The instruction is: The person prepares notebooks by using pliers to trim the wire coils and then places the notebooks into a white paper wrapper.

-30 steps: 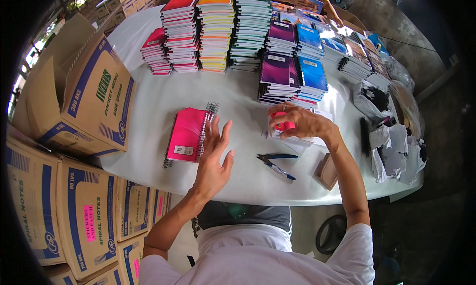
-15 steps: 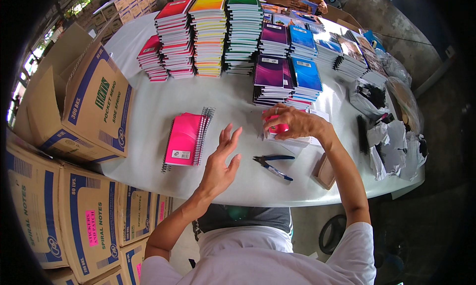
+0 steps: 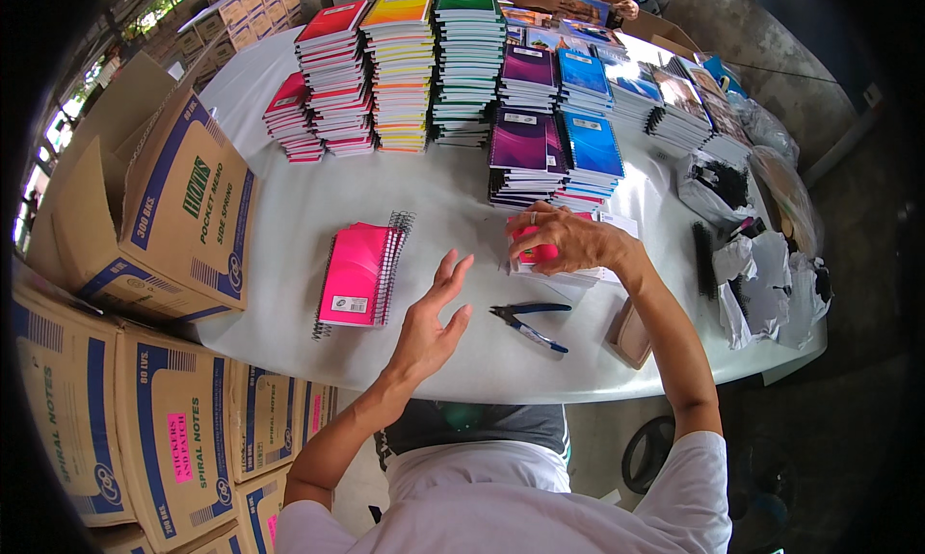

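Observation:
My left hand (image 3: 431, 320) hovers over the table with its fingers stretched and apart, holding nothing. To its left lies a small pile of pink spiral notebooks (image 3: 358, 275), their wire coils sticking out along the right side and past the ends. My right hand (image 3: 576, 241) is curled over a low stack topped by a pink notebook (image 3: 541, 253), its fingers bent around the cover; part of that stack is hidden beneath the hand. Between my hands and nearer to me, blue-handled cutting pliers (image 3: 530, 325) rest on the table (image 3: 453, 188) with their handles spread.
Tall stacks of red (image 3: 332, 82), yellow (image 3: 400, 82), green (image 3: 467, 72), purple (image 3: 525, 145) and blue notebooks (image 3: 591, 145) line the far side. An open carton (image 3: 183, 207) stands left. Black coils in torn wrapping (image 3: 761, 284) lie right. Across the table, a co-worker's hand (image 3: 624, 11) handles a notebook.
The right hand has shifted very slightly over the pink notebook. My left hand stays open in nearly the same place, and the view has tilted a little.

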Demonstrator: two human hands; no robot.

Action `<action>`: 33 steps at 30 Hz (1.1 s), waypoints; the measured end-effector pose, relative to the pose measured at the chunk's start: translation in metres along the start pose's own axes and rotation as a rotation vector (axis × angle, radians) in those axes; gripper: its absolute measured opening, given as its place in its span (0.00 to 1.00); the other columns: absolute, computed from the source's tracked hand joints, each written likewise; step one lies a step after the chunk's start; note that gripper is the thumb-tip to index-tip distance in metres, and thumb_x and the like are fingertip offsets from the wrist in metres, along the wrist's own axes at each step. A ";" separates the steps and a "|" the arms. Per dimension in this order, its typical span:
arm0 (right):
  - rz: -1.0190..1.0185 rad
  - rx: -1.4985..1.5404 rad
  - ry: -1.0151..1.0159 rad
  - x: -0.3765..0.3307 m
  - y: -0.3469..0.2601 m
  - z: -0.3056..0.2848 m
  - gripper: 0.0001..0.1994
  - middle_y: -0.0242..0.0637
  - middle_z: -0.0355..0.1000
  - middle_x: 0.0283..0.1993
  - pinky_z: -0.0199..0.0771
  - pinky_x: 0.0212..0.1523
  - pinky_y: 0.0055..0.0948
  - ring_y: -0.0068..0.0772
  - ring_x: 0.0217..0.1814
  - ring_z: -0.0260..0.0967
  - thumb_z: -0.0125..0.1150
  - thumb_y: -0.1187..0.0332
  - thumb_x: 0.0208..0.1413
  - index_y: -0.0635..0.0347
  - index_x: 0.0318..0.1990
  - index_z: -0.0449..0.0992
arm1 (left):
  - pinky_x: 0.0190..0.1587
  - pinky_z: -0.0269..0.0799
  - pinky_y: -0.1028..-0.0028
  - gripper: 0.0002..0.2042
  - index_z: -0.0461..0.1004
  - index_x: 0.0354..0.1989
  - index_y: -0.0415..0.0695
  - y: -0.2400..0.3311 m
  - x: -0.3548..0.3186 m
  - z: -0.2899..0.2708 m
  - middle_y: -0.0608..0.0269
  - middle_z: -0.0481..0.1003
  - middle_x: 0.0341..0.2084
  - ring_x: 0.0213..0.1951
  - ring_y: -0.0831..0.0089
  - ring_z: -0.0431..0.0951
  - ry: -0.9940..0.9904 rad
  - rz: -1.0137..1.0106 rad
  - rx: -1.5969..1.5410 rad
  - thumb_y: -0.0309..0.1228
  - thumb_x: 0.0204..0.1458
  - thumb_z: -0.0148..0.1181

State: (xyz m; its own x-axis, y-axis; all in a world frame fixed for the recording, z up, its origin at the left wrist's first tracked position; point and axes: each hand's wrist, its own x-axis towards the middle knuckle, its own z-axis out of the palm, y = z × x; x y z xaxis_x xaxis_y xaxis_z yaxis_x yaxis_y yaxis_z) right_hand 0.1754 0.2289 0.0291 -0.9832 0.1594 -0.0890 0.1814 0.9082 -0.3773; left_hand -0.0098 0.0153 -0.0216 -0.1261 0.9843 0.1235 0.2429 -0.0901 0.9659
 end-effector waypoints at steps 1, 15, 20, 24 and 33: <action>0.000 -0.001 0.004 0.000 0.001 -0.001 0.19 0.37 0.67 0.61 0.63 0.65 0.43 0.45 0.65 0.60 0.69 0.70 0.45 0.47 0.48 0.79 | 0.68 0.49 0.60 0.31 0.57 0.71 0.55 0.001 0.000 0.000 0.60 0.48 0.73 0.73 0.63 0.47 -0.001 -0.015 0.004 0.22 0.57 0.54; -0.019 0.019 0.005 -0.002 0.004 0.000 0.18 0.38 0.67 0.62 0.64 0.64 0.44 0.44 0.66 0.59 0.69 0.69 0.46 0.46 0.48 0.79 | 0.68 0.53 0.65 0.32 0.57 0.70 0.51 0.001 0.000 0.001 0.47 0.50 0.71 0.72 0.58 0.51 -0.009 -0.011 0.031 0.19 0.55 0.52; -0.084 0.105 0.022 -0.003 0.013 -0.001 0.20 0.38 0.67 0.62 0.66 0.64 0.43 0.45 0.65 0.60 0.70 0.69 0.45 0.46 0.49 0.79 | 0.68 0.53 0.64 0.32 0.57 0.70 0.52 0.000 -0.001 0.002 0.49 0.50 0.72 0.72 0.59 0.50 -0.021 -0.023 -0.022 0.18 0.56 0.51; -0.104 0.117 0.020 -0.004 0.012 -0.005 0.23 0.41 0.68 0.61 0.66 0.64 0.43 0.48 0.64 0.63 0.67 0.71 0.46 0.51 0.53 0.75 | 0.68 0.54 0.65 0.32 0.56 0.71 0.52 -0.003 -0.002 0.003 0.52 0.50 0.72 0.72 0.62 0.51 -0.044 -0.058 -0.098 0.17 0.56 0.50; 0.146 -0.297 0.416 -0.035 -0.004 0.023 0.25 0.45 0.68 0.61 0.81 0.41 0.35 0.47 0.48 0.76 0.62 0.72 0.53 0.62 0.59 0.65 | 0.66 0.61 0.62 0.30 0.55 0.70 0.41 0.003 0.048 0.023 0.47 0.62 0.65 0.66 0.59 0.63 -0.188 -0.422 -0.872 0.42 0.64 0.53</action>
State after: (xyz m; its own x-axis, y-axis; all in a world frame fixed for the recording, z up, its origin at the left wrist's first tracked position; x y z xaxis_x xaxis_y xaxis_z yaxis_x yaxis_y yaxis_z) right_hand 0.2098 0.2105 0.0131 -0.8841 0.3779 0.2748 0.3630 0.9258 -0.1053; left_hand 0.0065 0.0660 -0.0182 0.1341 0.9628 -0.2347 -0.5907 0.2678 0.7611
